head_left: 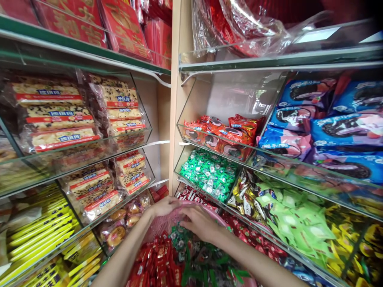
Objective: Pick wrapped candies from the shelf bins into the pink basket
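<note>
A pink plastic basket (157,227) sits low in front of me, filled with red-wrapped sweets (157,259) on its left and green-wrapped candies (179,237) in the middle and right. My left hand (165,206) is closed over the basket's far left rim. Inside the far rim, my right hand (199,221) hangs above the green candies with loosely bent fingers apart; nothing shows in them. Just beyond the hands, a clear shelf bin holds a heap of similar green candies (209,173). Red-and-white wrapped sweets (194,196) lie in the bin below it.
Glass-fronted shelves meet at a wooden post (176,99). Packaged pastry bars (64,115) and yellow packets (42,231) line the left. On the right are red cookie packs (220,133), blue cookie packs (347,127) and pale green packets (302,219). Glass edges flank both forearms.
</note>
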`<control>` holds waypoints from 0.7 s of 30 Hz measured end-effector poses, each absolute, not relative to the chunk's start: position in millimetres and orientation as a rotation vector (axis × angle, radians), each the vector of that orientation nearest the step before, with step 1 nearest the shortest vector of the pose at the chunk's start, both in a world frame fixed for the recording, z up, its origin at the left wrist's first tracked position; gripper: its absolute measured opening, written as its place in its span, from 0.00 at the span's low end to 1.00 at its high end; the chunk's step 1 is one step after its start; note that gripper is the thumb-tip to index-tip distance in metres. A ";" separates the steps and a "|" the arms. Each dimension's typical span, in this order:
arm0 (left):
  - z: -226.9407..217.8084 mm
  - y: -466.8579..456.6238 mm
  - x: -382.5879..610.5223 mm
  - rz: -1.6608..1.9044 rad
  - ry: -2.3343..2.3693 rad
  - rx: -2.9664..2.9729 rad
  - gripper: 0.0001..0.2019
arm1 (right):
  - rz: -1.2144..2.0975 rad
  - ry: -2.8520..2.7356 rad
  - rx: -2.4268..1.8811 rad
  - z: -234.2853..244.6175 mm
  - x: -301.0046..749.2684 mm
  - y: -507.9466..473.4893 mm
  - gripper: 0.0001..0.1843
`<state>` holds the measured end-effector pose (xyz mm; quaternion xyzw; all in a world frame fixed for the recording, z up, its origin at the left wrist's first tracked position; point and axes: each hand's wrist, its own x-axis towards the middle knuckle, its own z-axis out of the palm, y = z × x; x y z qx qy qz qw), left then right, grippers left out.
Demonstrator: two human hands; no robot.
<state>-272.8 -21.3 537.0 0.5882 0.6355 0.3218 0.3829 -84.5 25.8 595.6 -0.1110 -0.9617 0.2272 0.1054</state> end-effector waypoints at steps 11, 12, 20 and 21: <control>543.8 -24.4 -271.4 0.775 1.654 1.497 0.23 | 0.040 -2.769 -0.489 683.3 -70.8 73.8 0.09; 543.8 -24.5 -271.4 0.771 1.656 1.496 0.23 | -0.016 -2.792 -0.524 683.9 -70.5 80.0 0.09; 540.6 -22.8 -273.1 0.760 1.661 1.506 0.22 | -0.065 -2.896 -0.612 673.4 -67.9 94.7 0.08; 540.3 -22.6 -273.3 0.760 1.662 1.506 0.22 | -0.069 -2.890 -0.616 672.8 -67.7 94.9 0.08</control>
